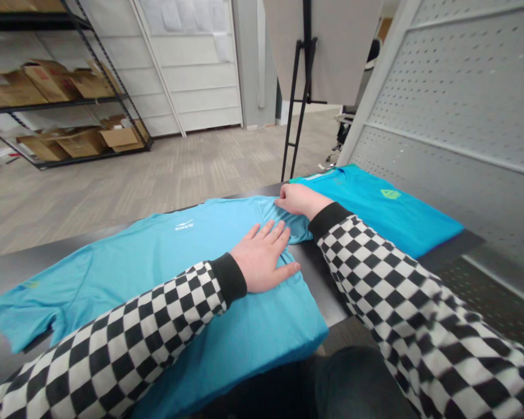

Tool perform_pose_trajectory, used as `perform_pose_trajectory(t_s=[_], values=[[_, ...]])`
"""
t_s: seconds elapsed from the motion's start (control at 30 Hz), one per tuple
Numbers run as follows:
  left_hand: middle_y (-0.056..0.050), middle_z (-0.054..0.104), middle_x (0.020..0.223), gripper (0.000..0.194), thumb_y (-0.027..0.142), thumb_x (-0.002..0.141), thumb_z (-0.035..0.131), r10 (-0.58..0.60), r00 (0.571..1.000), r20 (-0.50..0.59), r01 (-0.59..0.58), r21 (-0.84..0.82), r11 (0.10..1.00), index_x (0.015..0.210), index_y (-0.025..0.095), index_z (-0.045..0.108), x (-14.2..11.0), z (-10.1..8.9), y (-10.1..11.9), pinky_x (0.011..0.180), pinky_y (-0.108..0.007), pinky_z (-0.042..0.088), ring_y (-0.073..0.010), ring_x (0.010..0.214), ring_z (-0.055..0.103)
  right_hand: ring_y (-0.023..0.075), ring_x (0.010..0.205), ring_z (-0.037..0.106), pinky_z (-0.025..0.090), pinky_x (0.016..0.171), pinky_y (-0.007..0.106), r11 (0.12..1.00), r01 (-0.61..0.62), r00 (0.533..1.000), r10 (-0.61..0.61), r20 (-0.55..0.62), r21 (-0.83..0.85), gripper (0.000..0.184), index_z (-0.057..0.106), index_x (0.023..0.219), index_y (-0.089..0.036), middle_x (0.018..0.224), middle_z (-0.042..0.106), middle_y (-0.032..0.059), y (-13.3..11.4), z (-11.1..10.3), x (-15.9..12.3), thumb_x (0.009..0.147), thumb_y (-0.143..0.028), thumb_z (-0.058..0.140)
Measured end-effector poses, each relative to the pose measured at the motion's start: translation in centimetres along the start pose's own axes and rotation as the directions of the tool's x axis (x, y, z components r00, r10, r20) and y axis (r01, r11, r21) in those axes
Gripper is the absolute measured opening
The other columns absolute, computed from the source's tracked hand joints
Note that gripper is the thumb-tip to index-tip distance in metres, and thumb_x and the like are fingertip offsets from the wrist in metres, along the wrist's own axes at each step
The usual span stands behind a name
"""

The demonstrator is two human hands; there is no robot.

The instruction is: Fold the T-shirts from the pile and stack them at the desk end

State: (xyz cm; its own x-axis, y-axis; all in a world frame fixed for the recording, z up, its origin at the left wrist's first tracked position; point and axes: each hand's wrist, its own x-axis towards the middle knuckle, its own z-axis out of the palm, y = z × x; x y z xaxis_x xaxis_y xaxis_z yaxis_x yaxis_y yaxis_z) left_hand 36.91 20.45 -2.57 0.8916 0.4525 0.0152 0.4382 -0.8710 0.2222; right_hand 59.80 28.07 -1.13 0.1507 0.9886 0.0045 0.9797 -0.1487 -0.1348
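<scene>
A light blue T-shirt (157,256) with a small white chest logo lies spread over the table, its hem hanging past the near edge. One sleeve stretches out to the far left. My left hand (264,256) rests flat on the shirt near its right side, fingers spread. Just beyond it, my right hand (303,201) is closed at the shirt's right shoulder and sleeve, the fingertips pinching the fabric. Part of that sleeve is hidden under my right hand and cuff.
A folded brighter blue shirt (375,203) with a green emblem lies at the table's right end. A grey perforated panel (463,105) stands on the right. Past the dark table (325,285) are a black stand (293,116) and a shelf with cardboard boxes (81,142).
</scene>
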Motion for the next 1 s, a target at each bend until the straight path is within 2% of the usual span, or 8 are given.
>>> perform_pose_trajectory(t_s=[0.07,0.23,0.4,0.6,0.67,0.83,0.9,1.0], values=[[-0.016,0.029,0.19,0.092,0.077,0.11,0.043,-0.009,1.0,0.017,0.009,-0.011,1.0,0.182,0.019,0.038,0.0,0.0,0.0,0.144,-0.067,0.021,-0.0412,0.179,0.022,0.0298,0.116,0.079,0.056,0.098,0.031,1.0,-0.002,1.0,0.002,0.0,-0.003,0.024,0.083,0.117,-0.016,0.122,0.086,0.0159,0.0,0.0,0.0,0.108,-0.034,0.068],[-0.019,0.02,0.192,0.091,0.068,0.113,0.04,-0.093,0.99,-0.105,0.094,0.001,0.996,0.184,0.011,0.029,0.3,-0.3,-0.3,0.147,-0.065,0.014,-0.0379,0.181,0.014,0.0304,0.114,0.08,0.057,0.096,0.032,1.0,-0.002,1.0,0.002,0.011,0.004,0.024,0.083,0.115,-0.016,0.121,0.086,0.0157,0.0,-0.1,0.0,0.108,-0.034,0.069],[-0.02,0.027,0.19,0.093,0.078,0.111,0.041,-0.077,0.997,0.008,0.077,0.024,0.997,0.181,0.017,0.039,0.3,0.2,-1.2,0.143,-0.07,0.02,-0.0433,0.179,0.02,0.0309,0.114,0.079,0.057,0.095,0.033,1.0,0.0,1.0,0.001,0.014,-0.018,0.023,0.085,0.113,-0.017,0.119,0.086,0.0156,-0.2,-0.6,-0.3,0.107,-0.034,0.071],[-0.018,0.036,0.188,0.089,0.072,0.112,0.046,-0.081,0.995,-0.058,0.083,0.033,0.996,0.179,0.015,0.042,0.6,0.2,-0.8,0.143,-0.067,0.026,-0.044,0.176,0.03,0.0281,0.109,0.077,0.054,0.093,0.032,0.995,0.074,0.959,-0.05,-0.279,0.074,0.032,0.084,0.119,-0.014,0.118,0.085,0.0155,-1.0,-1.4,-0.8,0.112,-0.027,0.056],[-0.018,0.045,0.184,0.082,0.065,0.114,0.046,-0.086,0.987,-0.138,0.092,0.038,0.995,0.176,0.012,0.046,0.9,-0.7,-1.0,0.142,-0.061,0.031,-0.0419,0.172,0.038,0.0247,0.104,0.076,0.052,0.09,0.029,0.982,0.154,0.96,-0.122,-0.253,0.109,0.027,0.085,0.117,-0.015,0.115,0.086,0.012,-1.3,-1.1,-0.8,0.11,-0.025,0.061],[-0.013,0.069,0.164,0.054,0.047,0.115,0.047,-0.203,0.935,-0.291,0.235,0.076,0.969,0.16,0.022,0.065,1.5,-4.1,-4.6,0.132,-0.05,0.046,-0.0325,0.154,0.063,0.0225,0.094,0.074,0.05,0.083,0.029,0.95,0.287,0.956,-0.276,-0.097,0.122,0.017,0.086,0.112,-0.016,0.108,0.086,0.0091,-1.5,0.2,-0.2,0.104,-0.023,0.073],[-0.011,0.062,0.173,0.057,0.049,0.116,0.043,-0.268,0.927,-0.262,0.299,0.083,0.951,0.164,0.024,0.062,1.5,-4.3,-6.9,0.136,-0.052,0.041,-0.0313,0.162,0.056,0.0227,0.092,0.073,0.05,0.082,0.03,0.947,0.294,0.952,-0.277,-0.132,0.126,0.016,0.086,0.109,-0.016,0.106,0.086,0.0093,-1.4,0.5,0.1,0.103,-0.022,0.073],[-0.012,0.036,0.189,0.071,0.059,0.117,0.039,-0.322,0.941,-0.103,0.332,0.092,0.939,0.179,0.023,0.045,1.5,-3.2,-9.6,0.144,-0.064,0.023,-0.0354,0.177,0.032,0.0227,0.09,0.073,0.049,0.082,0.031,0.946,0.289,0.934,-0.245,-0.259,0.148,0.018,0.086,0.108,-0.016,0.102,0.085,0.0092,-1.2,0.7,0.3,0.105,-0.021,0.069]])
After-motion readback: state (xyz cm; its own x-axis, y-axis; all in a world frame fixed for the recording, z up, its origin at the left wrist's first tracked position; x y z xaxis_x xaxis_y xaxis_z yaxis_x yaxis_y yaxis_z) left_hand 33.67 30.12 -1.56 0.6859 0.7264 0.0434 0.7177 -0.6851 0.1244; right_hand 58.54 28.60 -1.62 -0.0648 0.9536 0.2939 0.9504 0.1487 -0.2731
